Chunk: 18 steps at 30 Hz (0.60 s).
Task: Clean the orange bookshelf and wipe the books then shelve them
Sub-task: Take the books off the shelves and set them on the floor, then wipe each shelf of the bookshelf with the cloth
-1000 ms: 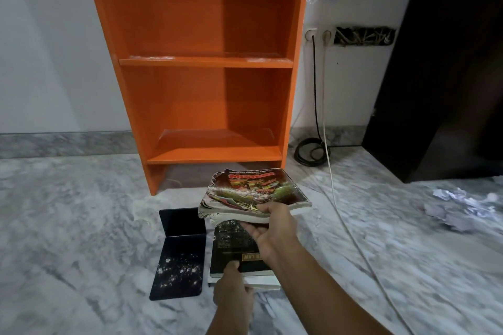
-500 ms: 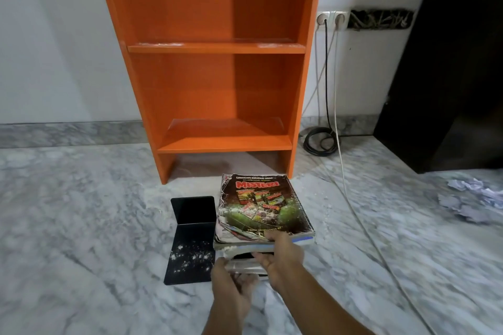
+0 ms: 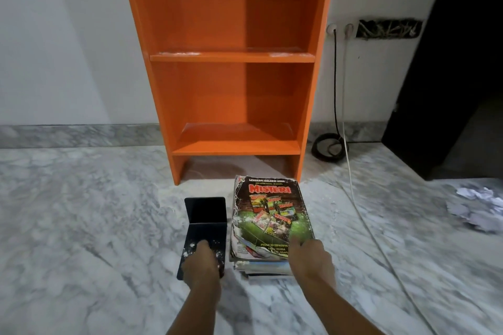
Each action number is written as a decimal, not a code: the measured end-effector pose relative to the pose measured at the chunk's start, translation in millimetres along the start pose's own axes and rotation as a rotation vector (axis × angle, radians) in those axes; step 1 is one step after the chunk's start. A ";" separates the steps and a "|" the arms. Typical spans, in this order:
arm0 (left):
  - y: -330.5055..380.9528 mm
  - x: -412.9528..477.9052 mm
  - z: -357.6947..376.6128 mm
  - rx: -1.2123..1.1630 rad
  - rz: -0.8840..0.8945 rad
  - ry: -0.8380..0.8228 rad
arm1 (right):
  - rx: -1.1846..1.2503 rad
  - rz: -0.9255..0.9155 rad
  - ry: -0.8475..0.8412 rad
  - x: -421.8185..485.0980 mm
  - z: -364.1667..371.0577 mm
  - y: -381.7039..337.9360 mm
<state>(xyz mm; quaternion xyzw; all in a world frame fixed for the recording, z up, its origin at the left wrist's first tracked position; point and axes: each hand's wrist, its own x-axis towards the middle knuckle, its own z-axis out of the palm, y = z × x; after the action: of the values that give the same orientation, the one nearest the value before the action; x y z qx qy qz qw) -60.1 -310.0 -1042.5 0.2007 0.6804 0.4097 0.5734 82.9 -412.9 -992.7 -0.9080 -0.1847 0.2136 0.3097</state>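
Observation:
The empty orange bookshelf [image 3: 234,57] stands against the white wall, with white dust on its middle shelf. On the marble floor in front of it lies a stack of worn books [image 3: 269,215] topped by a "Misteri" magazine. My right hand [image 3: 311,255] holds the stack's near right corner, thumb on the cover, with the fingers hidden down the side. Left of the stack sits a black L-shaped bookend [image 3: 205,215] dusted with white powder. My left hand [image 3: 201,262] grips the near end of its flat plate.
White dust lies on the floor around the shelf's foot. A black cable coil [image 3: 328,147] and a white cord [image 3: 362,215] run from wall sockets along the right. Crumpled paper [image 3: 479,207] lies at far right, beside a dark doorway [image 3: 451,84].
The magazine bundle went from lifted in my right hand down onto the books on the floor. My left hand left the lower books and moved left onto the bookend.

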 end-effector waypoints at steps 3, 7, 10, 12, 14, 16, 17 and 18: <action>35.6 -12.4 6.0 0.231 0.186 0.038 | -0.048 -0.140 0.041 2.9 -2.3 -20.2; 97.5 -21.6 16.4 0.458 0.474 0.017 | -0.142 -0.414 0.011 9.5 -8.8 -65.6; 158.1 -26.7 23.7 0.515 0.650 0.038 | -0.144 -0.595 0.030 23.0 -22.7 -118.7; 208.5 -35.1 26.9 0.547 0.780 0.034 | -0.191 -0.682 0.028 29.8 -40.4 -165.1; 272.0 -53.1 27.8 0.559 0.896 0.014 | -0.198 -0.736 0.019 29.0 -67.4 -223.5; 343.5 -76.2 27.5 0.578 0.956 0.036 | -0.178 -0.754 -0.001 20.7 -99.4 -292.0; 379.6 -90.1 26.5 0.575 0.974 0.054 | -0.166 -0.764 -0.012 13.3 -116.0 -327.2; 414.8 -106.9 24.6 0.566 0.983 0.068 | -0.158 -0.783 -0.024 2.5 -133.2 -360.8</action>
<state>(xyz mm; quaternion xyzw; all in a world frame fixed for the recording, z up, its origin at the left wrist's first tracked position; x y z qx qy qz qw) -90.5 -139.4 -650.0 0.6265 0.6083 0.4363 0.2170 78.6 -209.2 -666.5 -0.7873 -0.5362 0.0750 0.2948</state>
